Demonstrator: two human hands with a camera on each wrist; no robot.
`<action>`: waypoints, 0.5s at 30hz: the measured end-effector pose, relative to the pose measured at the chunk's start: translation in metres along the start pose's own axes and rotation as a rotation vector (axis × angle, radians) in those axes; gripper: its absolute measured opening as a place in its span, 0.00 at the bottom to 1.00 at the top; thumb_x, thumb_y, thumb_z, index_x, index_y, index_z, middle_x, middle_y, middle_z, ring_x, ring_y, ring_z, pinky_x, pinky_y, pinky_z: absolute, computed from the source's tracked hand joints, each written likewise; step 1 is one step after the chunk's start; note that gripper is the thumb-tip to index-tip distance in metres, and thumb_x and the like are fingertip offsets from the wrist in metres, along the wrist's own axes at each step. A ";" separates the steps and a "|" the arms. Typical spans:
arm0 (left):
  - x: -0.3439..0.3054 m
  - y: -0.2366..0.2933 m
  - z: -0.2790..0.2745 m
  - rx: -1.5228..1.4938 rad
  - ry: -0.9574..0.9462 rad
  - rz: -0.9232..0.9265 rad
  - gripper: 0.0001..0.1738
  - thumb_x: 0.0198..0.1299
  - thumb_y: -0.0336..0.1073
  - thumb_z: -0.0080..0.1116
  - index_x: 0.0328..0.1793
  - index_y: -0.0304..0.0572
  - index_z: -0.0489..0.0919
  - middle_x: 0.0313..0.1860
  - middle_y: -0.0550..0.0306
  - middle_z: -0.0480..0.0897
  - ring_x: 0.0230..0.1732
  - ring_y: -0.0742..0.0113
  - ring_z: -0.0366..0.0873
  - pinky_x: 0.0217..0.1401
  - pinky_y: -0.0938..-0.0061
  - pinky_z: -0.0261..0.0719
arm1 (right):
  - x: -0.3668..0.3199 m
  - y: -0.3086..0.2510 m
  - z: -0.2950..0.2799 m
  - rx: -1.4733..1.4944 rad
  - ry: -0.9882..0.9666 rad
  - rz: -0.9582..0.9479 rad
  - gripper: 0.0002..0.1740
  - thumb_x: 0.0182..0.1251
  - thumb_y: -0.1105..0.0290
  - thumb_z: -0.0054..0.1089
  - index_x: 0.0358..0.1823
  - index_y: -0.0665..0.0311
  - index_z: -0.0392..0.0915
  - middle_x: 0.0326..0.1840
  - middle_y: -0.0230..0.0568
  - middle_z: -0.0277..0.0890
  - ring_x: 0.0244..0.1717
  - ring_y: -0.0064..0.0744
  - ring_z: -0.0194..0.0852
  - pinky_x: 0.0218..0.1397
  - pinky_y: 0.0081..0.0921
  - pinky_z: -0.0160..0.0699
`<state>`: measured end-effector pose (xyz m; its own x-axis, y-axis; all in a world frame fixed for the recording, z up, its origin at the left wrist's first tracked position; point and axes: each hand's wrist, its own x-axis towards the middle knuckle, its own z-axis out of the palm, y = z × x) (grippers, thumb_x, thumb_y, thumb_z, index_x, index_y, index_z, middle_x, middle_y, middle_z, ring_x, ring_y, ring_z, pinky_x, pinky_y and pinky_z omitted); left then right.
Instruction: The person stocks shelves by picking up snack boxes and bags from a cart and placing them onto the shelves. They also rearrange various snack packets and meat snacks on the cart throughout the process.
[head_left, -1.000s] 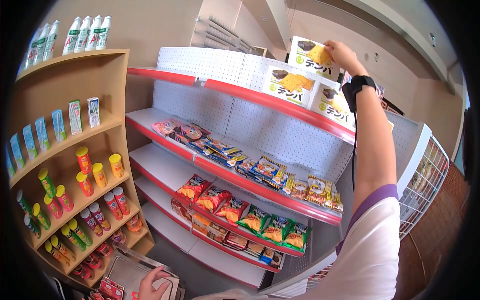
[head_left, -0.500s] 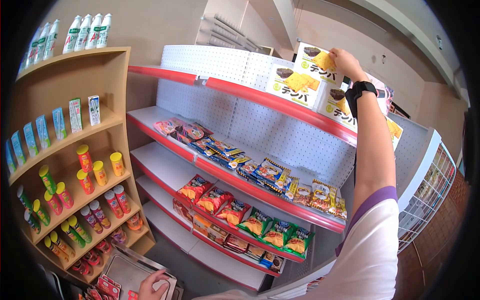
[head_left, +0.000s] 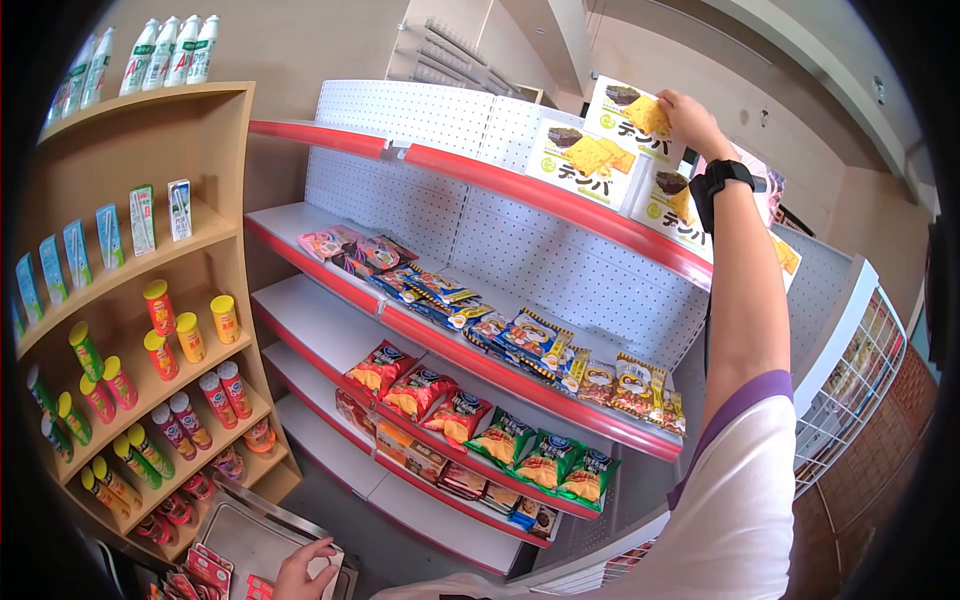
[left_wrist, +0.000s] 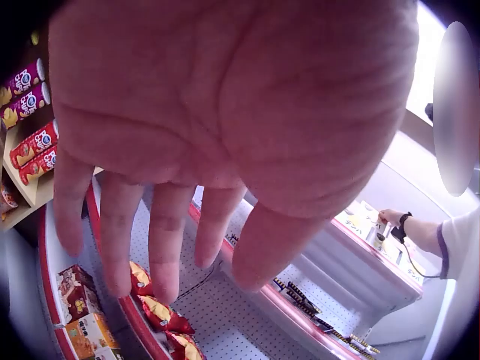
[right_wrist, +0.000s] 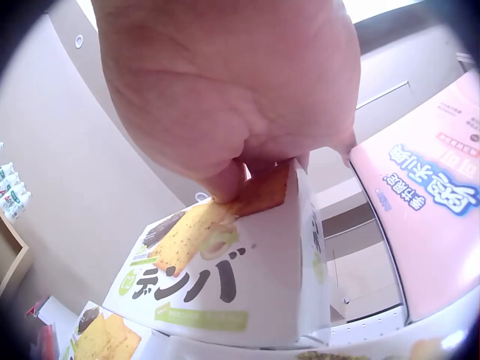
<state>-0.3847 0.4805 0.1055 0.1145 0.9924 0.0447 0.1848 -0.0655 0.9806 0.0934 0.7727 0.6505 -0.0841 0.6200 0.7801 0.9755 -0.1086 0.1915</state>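
Note:
High at the right end of the top shelf, my right hand (head_left: 692, 125) grips the upper edge of a white cracker box (head_left: 608, 112). In the right wrist view the thumb presses the front of that box (right_wrist: 262, 247) near its top corner. It sits above two matching boxes, one at lower left (head_left: 565, 180) and one at lower right (head_left: 662, 212), partly behind my forearm. My left hand (head_left: 305, 572) hangs low by a metal-rimmed cart tray (head_left: 240, 530); the left wrist view shows its palm and loosely extended fingers, holding nothing.
A pink package (right_wrist: 427, 195) stands right of the gripped box. Lower shelves hold snack packets (head_left: 530, 335) and red and green chip bags (head_left: 500, 435). A wooden shelf (head_left: 245, 200) with cans and bottles is at left. A white wire rack (head_left: 850, 370) borders the right. Red packets (head_left: 208, 568) lie in the tray.
The right hand keeps its grip, and the box stays nearly in place above the other two. More of the pink package shows behind it. The left hand has barely moved.

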 end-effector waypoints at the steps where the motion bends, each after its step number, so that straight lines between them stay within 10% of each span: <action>1: 0.000 0.000 0.000 0.000 0.001 0.000 0.23 0.58 0.27 0.55 0.62 0.37 0.72 0.45 0.51 0.80 0.50 0.63 0.76 0.56 0.73 0.70 | -0.001 0.000 0.000 0.001 0.001 -0.001 0.18 0.73 0.58 0.37 0.56 0.50 0.74 0.56 0.38 0.75 0.60 0.41 0.70 0.60 0.61 0.55; 4: -0.002 -0.002 0.001 0.048 -0.012 -0.028 0.23 0.59 0.27 0.55 0.62 0.37 0.72 0.46 0.50 0.80 0.51 0.62 0.76 0.57 0.72 0.70 | -0.001 -0.002 0.001 0.003 0.008 0.013 0.19 0.72 0.56 0.38 0.58 0.48 0.74 0.58 0.36 0.74 0.62 0.40 0.69 0.62 0.64 0.52; 11: -0.005 -0.013 -0.005 0.211 -0.010 -0.113 0.21 0.54 0.31 0.61 0.56 0.40 0.75 0.52 0.49 0.79 0.55 0.57 0.75 0.59 0.68 0.71 | 0.009 0.010 -0.005 0.177 0.091 -0.024 0.24 0.66 0.49 0.47 0.56 0.53 0.75 0.47 0.49 0.80 0.50 0.50 0.77 0.53 0.34 0.74; 15: -0.017 -0.040 -0.006 0.307 0.066 0.026 0.23 0.60 0.38 0.56 0.59 0.34 0.72 0.59 0.43 0.75 0.62 0.50 0.71 0.66 0.66 0.65 | -0.002 -0.004 -0.030 0.319 0.273 -0.285 0.23 0.68 0.54 0.48 0.55 0.61 0.75 0.52 0.45 0.77 0.52 0.37 0.76 0.54 0.32 0.73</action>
<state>-0.4002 0.4668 0.0670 0.0607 0.9940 0.0908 0.4697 -0.1087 0.8761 0.0836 0.7482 0.6661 -0.3650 0.3601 0.8585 0.9158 0.3049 0.2615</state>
